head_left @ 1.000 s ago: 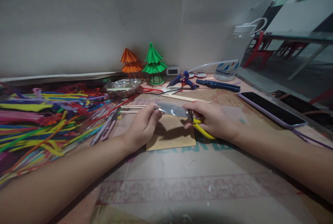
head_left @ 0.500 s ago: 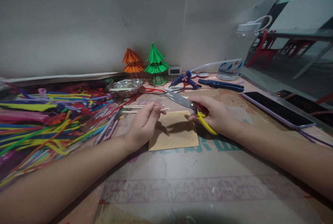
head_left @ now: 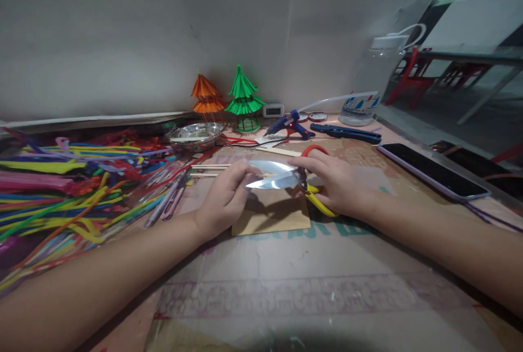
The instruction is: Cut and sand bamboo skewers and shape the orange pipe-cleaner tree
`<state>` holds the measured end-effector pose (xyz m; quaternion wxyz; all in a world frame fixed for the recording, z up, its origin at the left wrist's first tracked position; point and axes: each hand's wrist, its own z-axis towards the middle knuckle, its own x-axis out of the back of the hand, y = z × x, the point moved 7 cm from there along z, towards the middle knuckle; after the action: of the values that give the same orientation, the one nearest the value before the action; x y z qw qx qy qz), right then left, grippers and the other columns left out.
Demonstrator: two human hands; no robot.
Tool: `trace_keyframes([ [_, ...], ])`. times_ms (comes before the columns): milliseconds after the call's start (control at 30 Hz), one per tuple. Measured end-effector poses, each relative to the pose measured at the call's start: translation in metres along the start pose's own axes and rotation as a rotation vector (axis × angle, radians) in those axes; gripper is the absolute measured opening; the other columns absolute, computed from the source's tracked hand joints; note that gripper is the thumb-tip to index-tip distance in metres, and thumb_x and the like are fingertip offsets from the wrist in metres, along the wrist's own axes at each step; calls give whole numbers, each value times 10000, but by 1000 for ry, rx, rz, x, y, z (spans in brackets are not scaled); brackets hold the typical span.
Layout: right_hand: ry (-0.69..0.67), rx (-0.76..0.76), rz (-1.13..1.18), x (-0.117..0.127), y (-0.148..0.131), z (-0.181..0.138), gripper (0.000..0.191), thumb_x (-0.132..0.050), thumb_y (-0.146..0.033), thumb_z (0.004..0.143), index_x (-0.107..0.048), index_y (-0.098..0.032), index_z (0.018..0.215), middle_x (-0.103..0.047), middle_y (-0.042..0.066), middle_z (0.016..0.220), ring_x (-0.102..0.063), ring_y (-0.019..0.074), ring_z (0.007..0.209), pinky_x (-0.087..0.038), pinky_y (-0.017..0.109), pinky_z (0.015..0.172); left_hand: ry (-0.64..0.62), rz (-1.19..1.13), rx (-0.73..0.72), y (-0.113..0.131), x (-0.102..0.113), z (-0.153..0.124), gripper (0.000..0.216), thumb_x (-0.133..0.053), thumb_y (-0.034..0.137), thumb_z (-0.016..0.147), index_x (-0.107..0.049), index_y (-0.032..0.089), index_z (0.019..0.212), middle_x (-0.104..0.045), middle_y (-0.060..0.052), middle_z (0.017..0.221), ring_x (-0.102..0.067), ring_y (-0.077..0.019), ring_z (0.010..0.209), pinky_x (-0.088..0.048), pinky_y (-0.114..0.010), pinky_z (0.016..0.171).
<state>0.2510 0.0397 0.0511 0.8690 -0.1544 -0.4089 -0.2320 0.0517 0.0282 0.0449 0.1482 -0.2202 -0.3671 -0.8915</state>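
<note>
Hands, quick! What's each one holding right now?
Left hand: closed, pinching a stick.
Right hand: closed on open scissors.

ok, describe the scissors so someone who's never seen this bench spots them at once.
Find the tan card square in the middle of the table; the person's two hands meet just above it. The right hand holds the scissors, blades open toward the left hand. Unlike the dark blue tool further back, they have shiny silver blades and yellow and red handles.
</note>
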Motion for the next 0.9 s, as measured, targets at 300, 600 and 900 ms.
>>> trace_keyframes([
  [300,-37,0,-30,-1,0,-2,470,-662,-392,886,-548,-247,1319,-629,92,1077,-617,223,871,-492,323,688,-48,79,-5,7,-2,2,406,-389,436,1036,-684,204,881,-682,-72,830,-648,-247,878,-534,-370,777],
  [600,-19,40,-58,1,-3,-2,477,-687,-393,875,-558,-220,1301,-632,93,1070,-619,213,844,-472,310,676,-62,86,-173,18,-2,4,272,-408,264,1035,-598,192,854,-599,-36,812,-574,-184,793,-465,-304,735],
  [900,-30,58,-67,2,-5,-2,461,-653,-402,896,-542,-230,1309,-627,88,1050,-602,213,849,-450,308,672,-79,29,-145,20,-4,4,268,-410,310,1033,-559,199,840,-586,-29,819,-548,-187,790,-446,-318,756],
])
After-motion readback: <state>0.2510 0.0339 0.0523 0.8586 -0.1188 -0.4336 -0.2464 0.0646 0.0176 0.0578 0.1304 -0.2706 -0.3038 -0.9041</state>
